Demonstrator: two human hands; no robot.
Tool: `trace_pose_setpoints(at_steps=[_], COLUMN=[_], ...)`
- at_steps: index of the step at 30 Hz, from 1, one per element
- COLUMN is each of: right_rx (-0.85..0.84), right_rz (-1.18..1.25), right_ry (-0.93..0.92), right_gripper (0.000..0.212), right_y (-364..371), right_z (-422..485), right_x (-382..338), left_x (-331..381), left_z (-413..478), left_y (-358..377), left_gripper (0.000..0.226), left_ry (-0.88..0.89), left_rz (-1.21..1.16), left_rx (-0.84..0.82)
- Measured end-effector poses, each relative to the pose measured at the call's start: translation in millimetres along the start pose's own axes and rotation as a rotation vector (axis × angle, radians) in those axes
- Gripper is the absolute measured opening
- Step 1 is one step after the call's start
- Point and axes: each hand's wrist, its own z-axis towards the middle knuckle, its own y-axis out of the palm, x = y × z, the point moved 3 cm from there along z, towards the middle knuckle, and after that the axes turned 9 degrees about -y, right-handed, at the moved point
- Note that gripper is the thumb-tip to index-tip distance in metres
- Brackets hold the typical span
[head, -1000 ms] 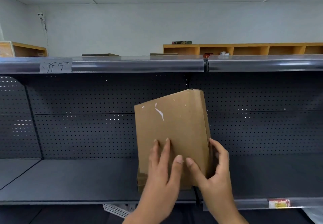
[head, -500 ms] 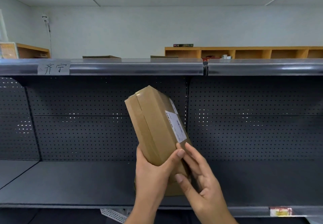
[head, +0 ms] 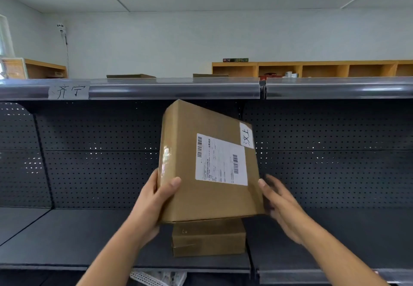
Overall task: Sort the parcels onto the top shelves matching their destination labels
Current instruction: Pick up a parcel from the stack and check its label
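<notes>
Half a second ago the cardboard parcel [head: 207, 165] was seen edge on, with its white shipping label [head: 221, 159] turned off to the side and both hands bunched close under it. Now the parcel is turned so that its wide face is shown flat, and the shipping label can be seen in full. A small white tag [head: 247, 138] with handwritten signs is seen at the upper right corner. The parcel is held up in the air, tilted a little, in front of the black pegboard [head: 100, 151] and just under the edge of the top shelf [head: 174, 89]. The left hand [head: 154, 198] is closed on the parcel's lower left edge, with the thumb pressed on the front and the fingers hidden behind. The right hand [head: 281, 205] is moved out to the right edge; its fingers are spread open and only touch the side, and it looks blurred. A second brown box [head: 209, 237] is left lying on the lower shelf [head: 78, 236], right under the parcel. A paper sign [head: 69, 90] with writing is stuck on the top shelf edge at the left.
</notes>
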Motion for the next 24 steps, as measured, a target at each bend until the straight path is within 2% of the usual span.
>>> trace_pose_setpoints(at_steps=[1, 4, 7, 11, 14, 17, 20, 24], right_rx=[-0.053, -0.108, -0.08, 0.074, 0.182, 0.271, 0.325, 0.312], right_rz=[0.081, 0.106, 0.17, 0.242, 0.308, 0.349, 0.347, 0.339], right_ry=[0.041, -0.019, -0.07, -0.206, -0.253, -0.285, -0.313, -0.32], right_gripper=[0.118, 0.072, 0.055, 0.058, 0.058, 0.056, 0.061, 0.068], right_y=[2.1, 15.8, 29.7, 38.4, 49.0, 60.3, 74.0, 92.5], right_z=[0.3, -5.5, -11.8, -13.6, -15.2, -17.1, -19.8, -32.3], right_x=[3.5, 7.4, 11.1, 10.6, 13.6, 15.1, 16.1, 21.8], left_x=[-0.3, -5.4, -14.8, -29.8, -48.0, -71.5, -78.4, -84.5], left_z=[3.2, 13.3, 21.7, 35.6, 35.4, 22.1, 2.5, -4.7], left_y=[-5.2, -16.4, -24.9, -34.0, -31.3, -4.7, 38.0, 75.2], left_gripper=[0.124, 0.126, 0.125, 0.108, 0.071, 0.077, 0.065, 0.113], left_ry=[-0.03, -0.098, -0.134, -0.153, -0.165, -0.157, -0.134, -0.113], left_rz=[0.01, 0.045, 0.023, -0.029, -0.142, -0.259, -0.184, -0.176], left_rx=[-0.038, -0.108, -0.106, 0.06, 0.233, 0.202, 0.076, 0.054])
